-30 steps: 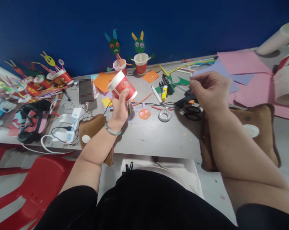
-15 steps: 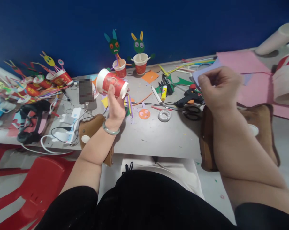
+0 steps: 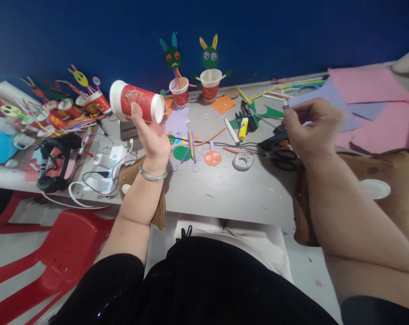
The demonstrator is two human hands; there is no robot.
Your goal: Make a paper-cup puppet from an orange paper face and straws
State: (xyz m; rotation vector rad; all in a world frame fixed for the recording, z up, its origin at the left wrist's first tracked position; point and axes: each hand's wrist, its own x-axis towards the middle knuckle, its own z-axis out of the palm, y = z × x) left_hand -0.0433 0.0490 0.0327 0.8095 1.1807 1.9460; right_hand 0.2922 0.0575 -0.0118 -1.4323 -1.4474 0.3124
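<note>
My left hand (image 3: 152, 135) grips a red and white paper cup (image 3: 136, 102), which lies on its side in the air with its base toward the right. Over the right part of the table, my right hand (image 3: 314, 128) is closed in a pinch; a small greyish tip shows at its fingertips, too small to name. Below the hands lie an orange paper face (image 3: 213, 158), a white tape roll (image 3: 242, 161), a glue stick (image 3: 243, 128), a white marker (image 3: 231, 131) and black scissors (image 3: 282, 158).
Two cups with green paper figures (image 3: 210, 85) stand by the blue wall. More decorated cups (image 3: 68, 108), a black headset (image 3: 60, 153) and a power strip (image 3: 112, 167) are at the left. Pink sheets (image 3: 387, 126) and a brown cushion (image 3: 404, 189) lie at the right.
My left hand has moved left and slightly up with the cup, uncovering purple paper and a green disc. My right hand stays pinched. The whole view has shifted a little.
</note>
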